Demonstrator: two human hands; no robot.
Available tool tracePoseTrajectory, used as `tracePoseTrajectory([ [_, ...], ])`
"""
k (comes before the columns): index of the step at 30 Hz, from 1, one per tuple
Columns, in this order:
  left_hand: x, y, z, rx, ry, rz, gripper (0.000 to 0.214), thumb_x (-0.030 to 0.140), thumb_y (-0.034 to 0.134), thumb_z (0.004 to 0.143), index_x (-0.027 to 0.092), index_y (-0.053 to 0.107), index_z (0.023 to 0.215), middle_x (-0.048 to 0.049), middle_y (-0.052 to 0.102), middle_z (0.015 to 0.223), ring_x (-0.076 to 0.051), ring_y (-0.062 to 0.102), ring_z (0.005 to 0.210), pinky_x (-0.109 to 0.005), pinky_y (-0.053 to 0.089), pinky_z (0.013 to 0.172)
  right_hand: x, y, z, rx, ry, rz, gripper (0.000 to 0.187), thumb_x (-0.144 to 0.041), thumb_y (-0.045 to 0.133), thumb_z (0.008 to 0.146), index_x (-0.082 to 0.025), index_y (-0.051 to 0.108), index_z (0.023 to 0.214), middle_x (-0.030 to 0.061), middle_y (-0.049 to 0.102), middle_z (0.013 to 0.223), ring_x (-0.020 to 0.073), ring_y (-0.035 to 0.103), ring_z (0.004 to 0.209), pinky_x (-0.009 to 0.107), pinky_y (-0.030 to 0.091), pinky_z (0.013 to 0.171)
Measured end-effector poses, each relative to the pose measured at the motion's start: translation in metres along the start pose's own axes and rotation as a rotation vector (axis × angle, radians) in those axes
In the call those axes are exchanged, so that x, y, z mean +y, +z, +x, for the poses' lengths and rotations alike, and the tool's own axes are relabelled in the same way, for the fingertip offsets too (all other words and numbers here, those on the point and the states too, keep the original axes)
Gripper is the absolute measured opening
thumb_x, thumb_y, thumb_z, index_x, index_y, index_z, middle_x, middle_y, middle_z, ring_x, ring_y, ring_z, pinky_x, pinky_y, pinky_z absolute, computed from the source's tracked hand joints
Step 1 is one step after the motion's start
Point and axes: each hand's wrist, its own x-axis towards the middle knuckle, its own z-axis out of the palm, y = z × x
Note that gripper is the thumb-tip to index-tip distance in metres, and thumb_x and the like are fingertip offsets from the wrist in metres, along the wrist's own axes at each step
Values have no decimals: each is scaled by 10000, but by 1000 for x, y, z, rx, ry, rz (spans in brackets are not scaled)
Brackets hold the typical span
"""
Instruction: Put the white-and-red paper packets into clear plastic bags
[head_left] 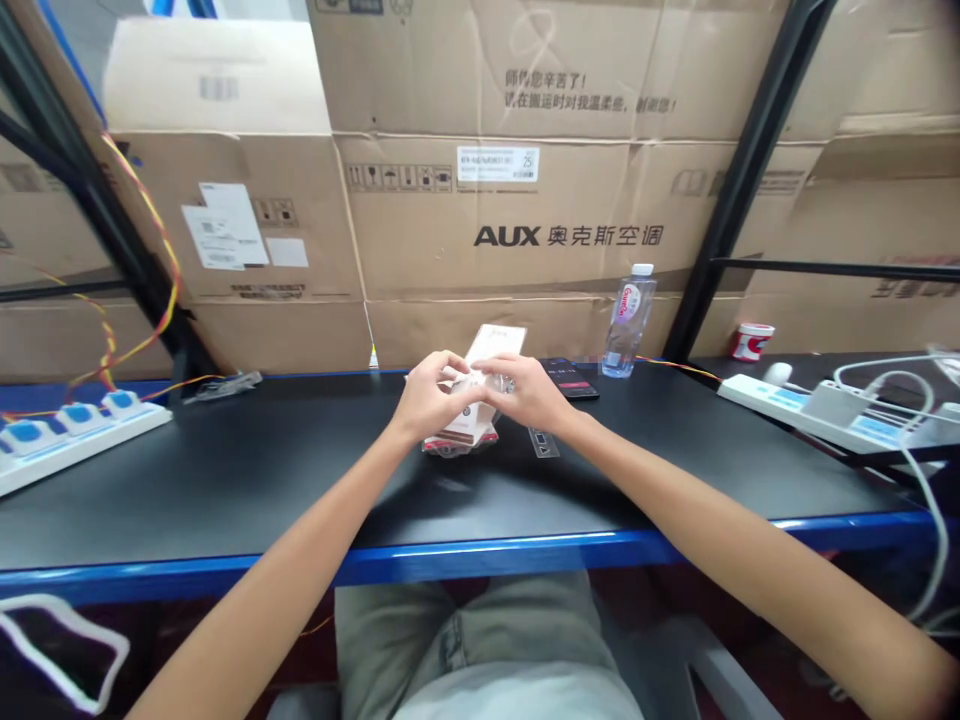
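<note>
My left hand (429,396) and my right hand (529,390) meet above the middle of the black tabletop, fingers bent and fingertips close together. Between them is something small, partly clear and whitish; the fingers hide what it is. Behind and below the fingers a white card or flat box (496,342) shows, tilted upward. Under the hands lies a clear plastic bag (459,446) with red edging, beneath a white printed packet (466,424). Just right of these, a small clear strip with dark printed symbols (543,443) lies on the table, near my right wrist.
A dark phone (571,380) lies behind my right hand, with a water bottle (628,322) upright beyond it. Power strips stand at left (82,440) and right (810,410), with cables. A red and white tub (752,342) sits far right. Cardboard (420,250) walls the back.
</note>
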Motion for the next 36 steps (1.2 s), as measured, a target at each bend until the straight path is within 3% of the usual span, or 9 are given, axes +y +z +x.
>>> tracePoseTrajectory([
  [3,0,0,0,28,17,-4,262,390,717,708,201,601,847,-34,660,942,-238,656,950,-340,541,773,-1,1,0,-39,14,-26,392,-371,589,888,-194,685,1224,96,698,1098,219,652,955,308,462,867],
  [7,-1,1,-1,33,32,6,291,404,733,684,198,602,843,-38,654,959,-245,647,966,-340,536,780,0,-1,0,-67,23,65,336,-280,592,863,-191,724,1159,77,719,1124,215,655,998,297,470,890],
  [10,0,4,-1,32,36,4,302,426,722,699,200,605,862,-40,656,972,-241,649,954,-334,528,774,-1,-3,2,9,103,122,293,-206,574,824,-197,766,1045,46,753,1041,208,674,958,282,489,851],
  [14,1,3,2,94,35,80,275,407,717,698,200,604,842,-35,657,964,-234,644,937,-343,512,807,-1,-6,5,149,173,144,256,-254,573,819,-168,777,947,47,764,907,197,685,846,280,502,804],
  [20,-13,-10,10,235,-64,363,285,444,690,691,209,618,836,-37,666,983,-227,632,920,-341,469,836,28,-12,11,257,251,161,179,-253,620,750,-155,745,831,39,743,792,175,680,753,266,516,749],
  [27,-29,-22,18,145,-397,624,451,616,564,756,208,674,912,-122,702,1090,-325,636,1018,-380,453,832,59,-17,12,182,348,-52,217,-200,595,740,-148,762,868,54,749,788,178,683,736,261,512,770],
  [33,-47,-21,20,-128,-408,659,678,672,464,807,162,587,1236,-175,620,1300,-344,583,1175,-376,435,912,67,-21,6,-185,375,-315,213,-173,577,740,-147,785,781,102,754,778,229,697,784,261,488,743],
  [36,-55,-22,20,-213,-407,679,684,611,543,768,171,548,1292,-172,601,1323,-351,588,1161,-388,447,901,67,-20,5,-230,358,-318,213,-180,578,745,-146,785,781,91,748,751,217,690,752,245,479,699],
])
